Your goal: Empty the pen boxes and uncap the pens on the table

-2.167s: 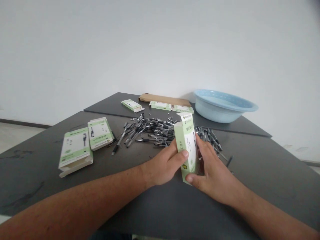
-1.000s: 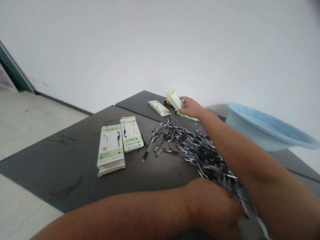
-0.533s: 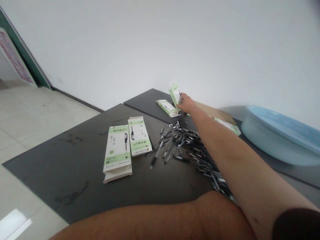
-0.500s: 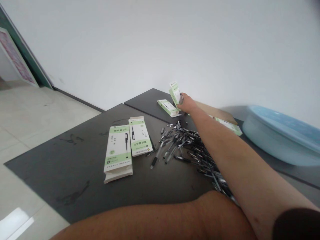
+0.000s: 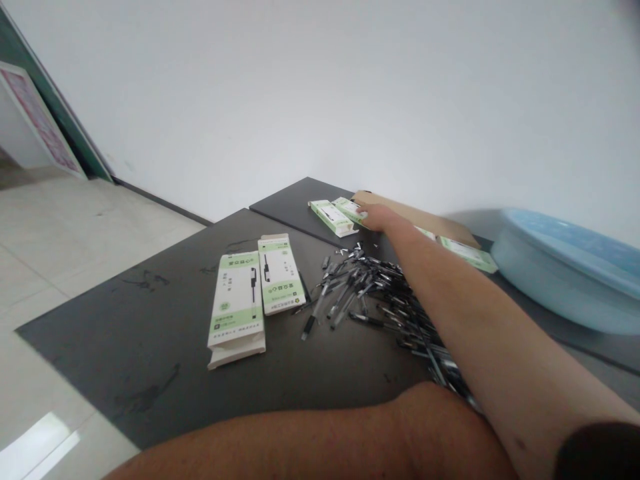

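Note:
At the far side of the table, my right hand [image 5: 377, 217] has its fingers on the near end of a green-and-white pen box [image 5: 347, 207], which lies flat. Beside it on the left is another pen box [image 5: 334, 218]. My left forearm [image 5: 300, 440] crosses the bottom of the view; its hand is bent away and hidden behind the right arm. A heap of black and clear pens [image 5: 385, 287] spreads beneath my right arm. Left of the pens lie two more boxes: a pen box with an open end flap [image 5: 236, 300] and a pen box touching it [image 5: 281, 273].
A pale blue plastic basin [image 5: 560, 280] stands at the right. Near it lie a brown cardboard piece [image 5: 445, 229] and another pen box [image 5: 467, 254]. The dark table [image 5: 125, 333] meets a white wall [image 5: 300, 87] at the back. A framed panel [image 5: 43, 120] leans at the far left.
The box in my right hand was tilted up; now it lies flat beside the other far box, with the hand lower on it. My left arm has hardly moved.

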### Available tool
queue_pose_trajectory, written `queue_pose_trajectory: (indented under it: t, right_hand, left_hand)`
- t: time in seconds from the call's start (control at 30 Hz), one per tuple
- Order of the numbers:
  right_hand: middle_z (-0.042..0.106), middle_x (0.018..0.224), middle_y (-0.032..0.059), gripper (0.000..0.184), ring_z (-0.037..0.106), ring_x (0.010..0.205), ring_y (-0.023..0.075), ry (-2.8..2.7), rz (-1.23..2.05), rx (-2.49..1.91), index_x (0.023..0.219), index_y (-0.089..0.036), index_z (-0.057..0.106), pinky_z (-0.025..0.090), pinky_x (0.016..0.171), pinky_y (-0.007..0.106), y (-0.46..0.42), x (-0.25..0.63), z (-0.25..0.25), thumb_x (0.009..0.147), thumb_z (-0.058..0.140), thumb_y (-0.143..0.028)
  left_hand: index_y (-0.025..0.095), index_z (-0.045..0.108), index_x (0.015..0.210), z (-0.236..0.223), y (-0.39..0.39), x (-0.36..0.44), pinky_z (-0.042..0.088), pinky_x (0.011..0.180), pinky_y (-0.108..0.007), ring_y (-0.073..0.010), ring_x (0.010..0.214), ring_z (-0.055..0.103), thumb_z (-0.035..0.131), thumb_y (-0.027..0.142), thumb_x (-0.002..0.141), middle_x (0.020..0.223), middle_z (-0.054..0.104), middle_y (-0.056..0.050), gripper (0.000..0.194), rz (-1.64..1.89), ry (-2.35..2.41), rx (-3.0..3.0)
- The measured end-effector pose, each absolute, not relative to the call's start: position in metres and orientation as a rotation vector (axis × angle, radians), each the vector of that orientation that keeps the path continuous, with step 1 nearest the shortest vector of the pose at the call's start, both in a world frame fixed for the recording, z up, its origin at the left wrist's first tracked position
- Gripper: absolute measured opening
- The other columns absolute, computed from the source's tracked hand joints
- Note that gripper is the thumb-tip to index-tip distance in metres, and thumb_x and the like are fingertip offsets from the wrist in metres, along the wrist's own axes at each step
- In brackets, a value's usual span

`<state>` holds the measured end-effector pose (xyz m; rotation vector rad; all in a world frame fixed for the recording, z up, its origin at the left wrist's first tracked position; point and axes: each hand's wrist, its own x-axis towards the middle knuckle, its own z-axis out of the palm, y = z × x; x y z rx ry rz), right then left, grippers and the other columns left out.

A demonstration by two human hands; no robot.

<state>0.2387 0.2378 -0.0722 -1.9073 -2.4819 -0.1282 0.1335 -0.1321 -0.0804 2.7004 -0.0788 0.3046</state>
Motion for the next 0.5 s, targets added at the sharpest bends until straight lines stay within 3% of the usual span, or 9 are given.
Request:
queue_pose_trajectory:
  t: [0.17,0.37,0.5]
  right_hand:
    - [0.068,0.145,0.0125,0.041,0.071,0.121,0.0275,-2.503,-0.146,-1.979,0.142,-0.021,0.068,0.063,0.101,0.051,0.238,0.24,-0.07,0.107,0.072,-0.042]
    - [0.068,0.145,0.0126,0.041,0.071,0.122,0.0277,-2.429,-0.241,-2.011,0.142,-0.021,0.068,0.063,0.102,0.051,0.232,0.239,-0.062,0.106,0.072,-0.042]
    - [0.067,0.147,0.0129,0.043,0.07,0.124,0.0287,-2.415,-0.223,-1.884,0.143,-0.021,0.067,0.062,0.104,0.053,0.224,0.216,-0.053,0.106,0.072,-0.042]
  left_hand:
    - [0.02,0.082,0.129,-0.081,-0.132,0.135,0.065,0.065,-0.031,-0.0258,0.137,0.072,0.057,0.028,0.102,0.154,0.072,-0.004,0.039,0.258,-0.058,2.67]
    - [0.015,0.081,0.129,-0.076,-0.131,0.135,0.066,0.083,-0.028,-0.024,0.149,0.063,0.052,0.025,0.103,0.159,0.068,-0.006,0.04,0.227,-0.104,2.714]
    - [0.014,0.082,0.128,-0.084,-0.131,0.138,0.068,0.083,-0.031,-0.026,0.138,0.071,0.05,0.026,0.102,0.15,0.074,-0.01,0.042,0.265,-0.161,2.759]
